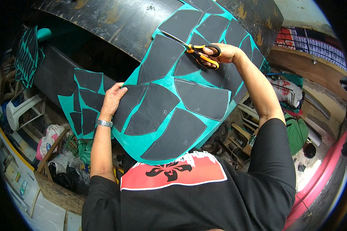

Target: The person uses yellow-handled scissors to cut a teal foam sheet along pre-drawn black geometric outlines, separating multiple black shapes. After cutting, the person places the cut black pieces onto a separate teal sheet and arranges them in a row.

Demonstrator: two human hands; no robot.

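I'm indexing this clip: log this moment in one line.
left hand: touching teal-and-black sheet | right hand: holding scissors, handles apart | table: under sheet's far part

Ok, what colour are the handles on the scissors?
The scissor handles are yellow-orange and black, seen best in the head view.

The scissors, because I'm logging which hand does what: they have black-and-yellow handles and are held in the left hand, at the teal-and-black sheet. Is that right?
Not the left: the head view shows the scissors in the right hand. The rest stands: the handles are black and yellow, and they are at the teal-and-black sheet.
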